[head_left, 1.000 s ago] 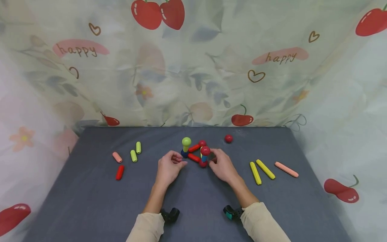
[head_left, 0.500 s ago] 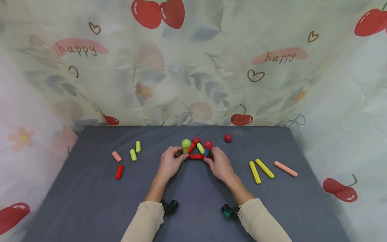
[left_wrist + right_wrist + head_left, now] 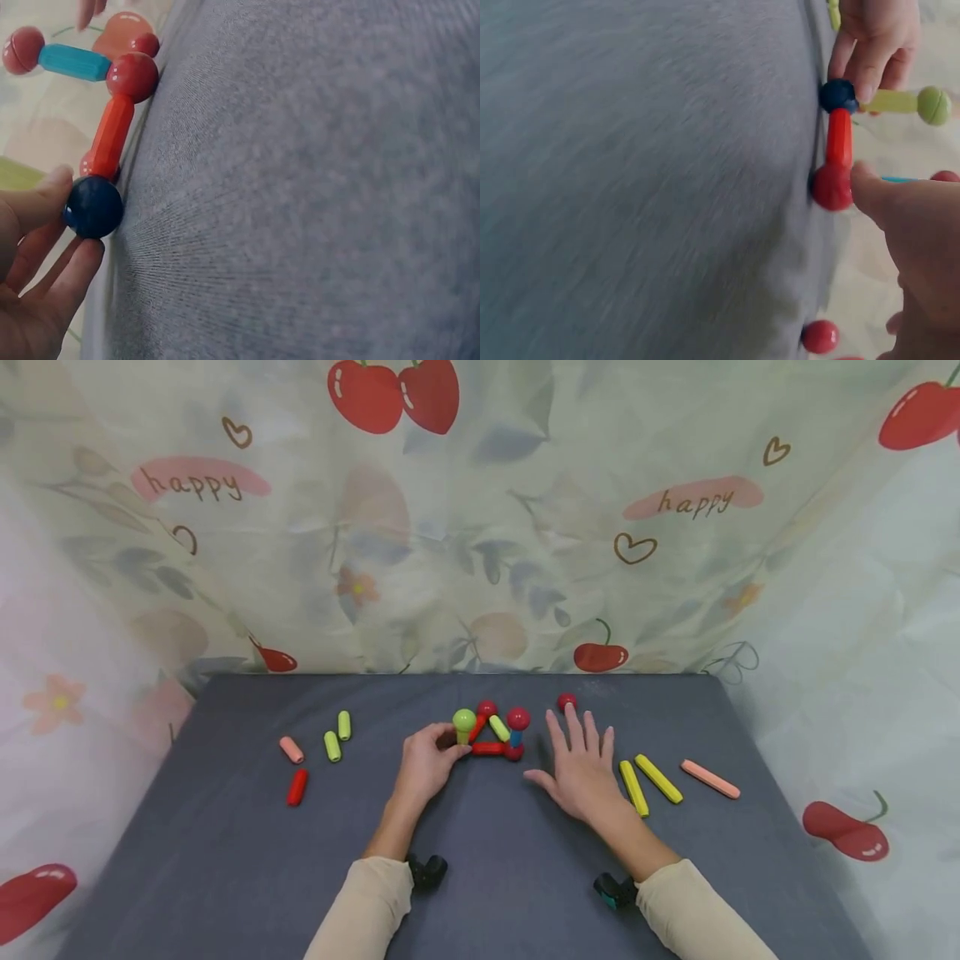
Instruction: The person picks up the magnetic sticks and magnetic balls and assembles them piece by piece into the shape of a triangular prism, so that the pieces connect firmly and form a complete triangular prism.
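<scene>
My left hand pinches a dark blue ball between thumb and fingers; it is the left corner of a magnetic stick-and-ball triangle on the table. A red stick joins it to a red corner ball. Another red ball forms the back corner, with a light green stick on the right side. A green ball tops the left upright, and a red ball tops the blue upright. Fingers spread, my right hand reaches towards a loose red ball; contact cannot be told.
Yellow sticks and a long pink stick lie right of the right hand. On the left are short light green sticks, a pink one and a red one. A printed curtain hangs behind the table.
Both hands turned the triangle until its front red stick lay crosswise. My right hand has since let go, spread its fingers and moved right. The left hand has stayed at the left corner.
</scene>
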The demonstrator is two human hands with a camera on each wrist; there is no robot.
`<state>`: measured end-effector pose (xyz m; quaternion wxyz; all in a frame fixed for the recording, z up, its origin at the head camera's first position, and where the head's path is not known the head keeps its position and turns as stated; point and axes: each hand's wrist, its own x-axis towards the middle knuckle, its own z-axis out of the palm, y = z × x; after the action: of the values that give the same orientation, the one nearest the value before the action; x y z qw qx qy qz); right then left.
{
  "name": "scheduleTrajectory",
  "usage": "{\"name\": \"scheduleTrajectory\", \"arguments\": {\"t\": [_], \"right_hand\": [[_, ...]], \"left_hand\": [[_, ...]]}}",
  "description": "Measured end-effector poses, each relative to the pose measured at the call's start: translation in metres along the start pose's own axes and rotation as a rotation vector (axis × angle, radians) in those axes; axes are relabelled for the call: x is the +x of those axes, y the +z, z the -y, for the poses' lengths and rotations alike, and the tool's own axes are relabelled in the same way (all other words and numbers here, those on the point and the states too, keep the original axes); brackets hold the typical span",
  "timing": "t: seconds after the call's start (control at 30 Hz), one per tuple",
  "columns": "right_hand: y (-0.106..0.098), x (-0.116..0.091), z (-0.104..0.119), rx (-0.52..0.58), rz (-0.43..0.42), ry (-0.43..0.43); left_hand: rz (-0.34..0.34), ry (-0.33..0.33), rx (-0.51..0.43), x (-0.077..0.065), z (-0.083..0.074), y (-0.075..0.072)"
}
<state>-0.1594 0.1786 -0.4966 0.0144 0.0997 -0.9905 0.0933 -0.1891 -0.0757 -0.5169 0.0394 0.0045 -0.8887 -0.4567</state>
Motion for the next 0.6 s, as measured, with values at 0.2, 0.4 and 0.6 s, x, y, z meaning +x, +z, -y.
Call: {"name": "scheduleTrajectory", "arguments": {"t": [0.2,0.4,0.6], "right_hand": [[0.0,-0.023,-0.034,-0.05,-0.019,0.029],[-0.002,-0.046,-0.059,-0.001,-0.083,0.08],[0.0,-0.058,-0.068,0.029,-0.144,0.051]], "left_hand": [[0.009,-0.036,-0.008,-0.001,0.002,0.003],[0.003,-0.012,0.001,-0.002,0.0,0.002],[0.007,-0.02,0.012,-0.003,-0.001,0.003]]}}
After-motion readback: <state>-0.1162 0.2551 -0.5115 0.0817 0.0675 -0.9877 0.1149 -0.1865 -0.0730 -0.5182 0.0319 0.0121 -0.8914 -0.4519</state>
